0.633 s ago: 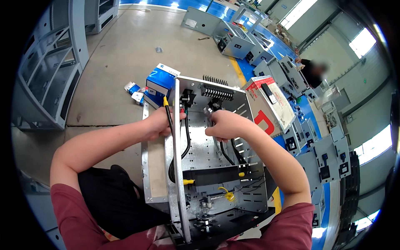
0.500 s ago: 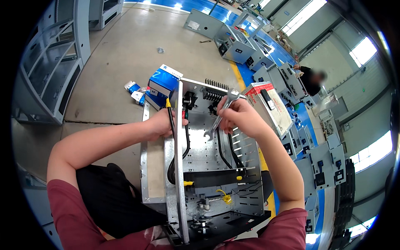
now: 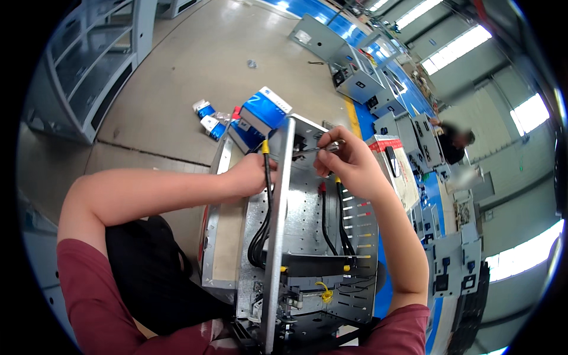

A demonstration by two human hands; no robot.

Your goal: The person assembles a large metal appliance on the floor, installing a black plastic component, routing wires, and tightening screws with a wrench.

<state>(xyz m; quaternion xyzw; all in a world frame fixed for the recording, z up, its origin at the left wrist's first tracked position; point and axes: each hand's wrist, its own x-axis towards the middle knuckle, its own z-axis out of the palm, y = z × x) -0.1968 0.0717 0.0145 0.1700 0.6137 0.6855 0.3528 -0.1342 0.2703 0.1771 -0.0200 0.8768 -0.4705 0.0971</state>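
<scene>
My right hand [image 3: 353,164] grips a silver wrench [image 3: 332,146] above the open metal cabinet [image 3: 302,207]. The wrench lies nearly level, and its far end reaches left toward the upright rail [image 3: 280,219]. My left hand [image 3: 251,176] is at the rail's left side, next to a black cable with a yellow sleeve [image 3: 265,155]. Its fingers are curled, and the tips are hidden by the cable and rail, so what they hold cannot be made out. Inside the cabinet run more black cables, one with a red sleeve [image 3: 322,187]. A yellow wire bundle [image 3: 325,294] sits nearer me.
Blue-and-white boxes [image 3: 263,112] stand beyond the cabinet's left corner, smaller ones [image 3: 212,126] on the floor. At the right, a carton with red tape [image 3: 395,163] carries a black object. A grey cabinet frame [image 3: 112,77] stands far left. Another person [image 3: 454,145] works among grey cabinets.
The wrench has turned from steeply slanted to nearly level, its far end now by the rail. My left hand stays beside the rail. The whole view has shifted and tilted slightly.
</scene>
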